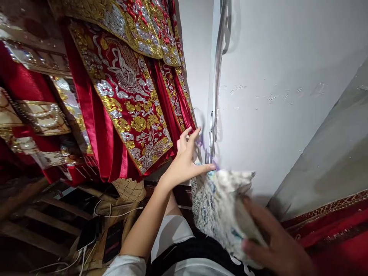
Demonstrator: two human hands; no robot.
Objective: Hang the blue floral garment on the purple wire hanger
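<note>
My left hand [186, 157] reaches forward with thumb and fingers spread, and nothing is gripped in it. Its thumb is at the upper edge of a crumpled white cloth [211, 203] with a blue and dark print; whether they touch I cannot tell. A thin purple strip [214, 161], blurred, shows by the thumb. At the lower right, my right hand [276, 241] is smeared by motion, its fingers and thumb closed round the cloth's right side. Part of the cloth hangs down in front of my lap, and its lower end is hidden.
Red garments [135, 96] with gold and silver embroidery hang at the left. Grey strips [217, 76] run down the white wall [273, 76]. A wooden rack [51, 218] at the lower left bears a phone [113, 239] and white cables [120, 212]. Red fabric [342, 237] lies at the lower right.
</note>
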